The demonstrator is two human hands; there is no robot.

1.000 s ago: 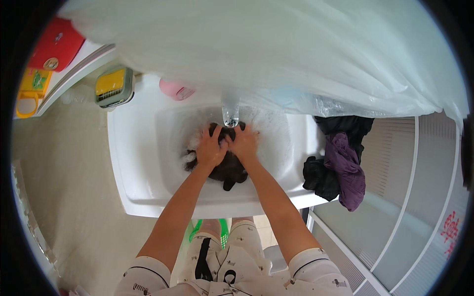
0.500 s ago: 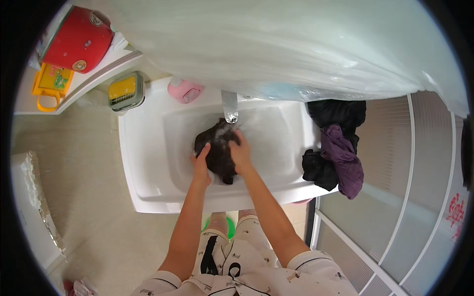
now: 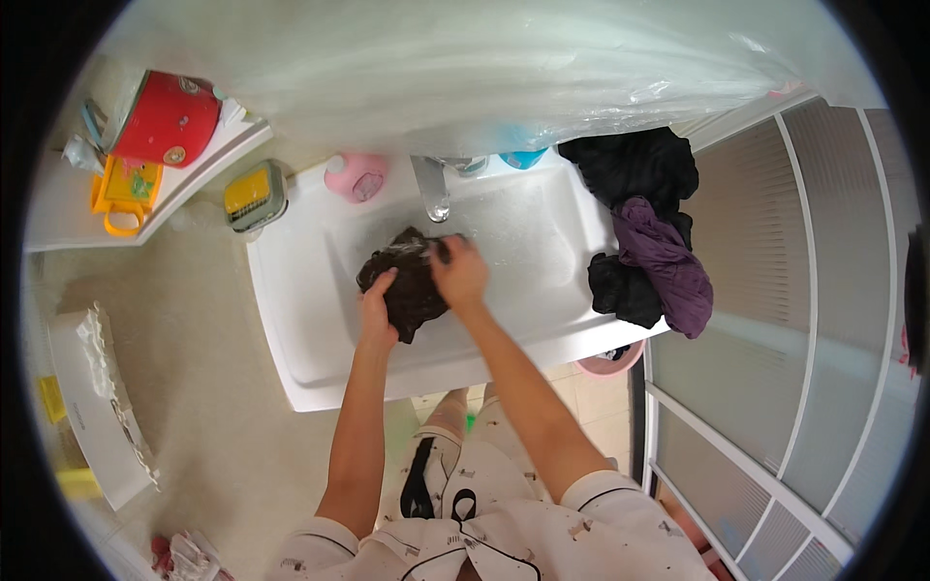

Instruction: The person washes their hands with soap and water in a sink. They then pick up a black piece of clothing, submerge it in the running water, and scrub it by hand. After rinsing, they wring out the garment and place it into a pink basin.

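A wet, dark brown-black cloth (image 3: 415, 295) is bunched between my hands in the white sink (image 3: 300, 334), just in front of the tap (image 3: 431, 189). My left hand (image 3: 378, 312) grips its left side, with the thumb lying on top. On the upper right, my right hand (image 3: 460, 271) has its fingers curled over the cloth's edge, closed on it. Some fingers of both hands are hidden by the cloth. Its exact kind of garment cannot be made out. A little whitish water or foam shows on its upper part.
Black clothes (image 3: 635, 174) and a purple garment (image 3: 668, 261) lie over the sink's right end. Along the back stand a pink bottle (image 3: 356, 177) and a blue container (image 3: 523, 159). A soap box with a yellow top (image 3: 254, 197) sits at the left corner. A pink basin (image 3: 615, 361) is below right.
The cloth has come away from under the tap, slightly left. My right hand has curled its fingers over the cloth's upper edge. The whole view has shifted, showing more of the pink basin.
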